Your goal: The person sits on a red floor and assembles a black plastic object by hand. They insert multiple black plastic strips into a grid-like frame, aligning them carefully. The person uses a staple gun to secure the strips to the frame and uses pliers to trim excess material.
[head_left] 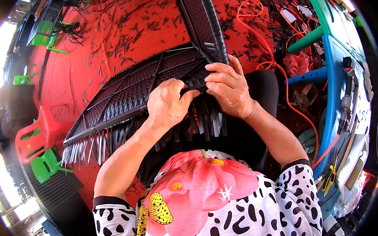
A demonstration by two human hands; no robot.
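A black woven rattan-style chair piece [135,77] lies tilted across my lap, its ribbed underside up. A second woven panel [203,16] rises from its far right corner, with a wrapped tube along one edge. Loose flat strip ends [208,121] hang in a fringe along the near bar. My left hand [169,102] is closed over that bar, thumb pointing right. Close beside it, my right hand [231,88] has its fingers curled at the corner where the panels meet. Both hands grip the weave there; any single strip between the fingertips is hidden.
Black strip scraps litter the red floor [129,30]. At left stand a red plastic chair [43,129] and a green stool [47,165]. An orange hose [287,87] curls down the right, beside a blue table [330,97] bearing a tool [346,102] and yellow-handled cutters [328,179].
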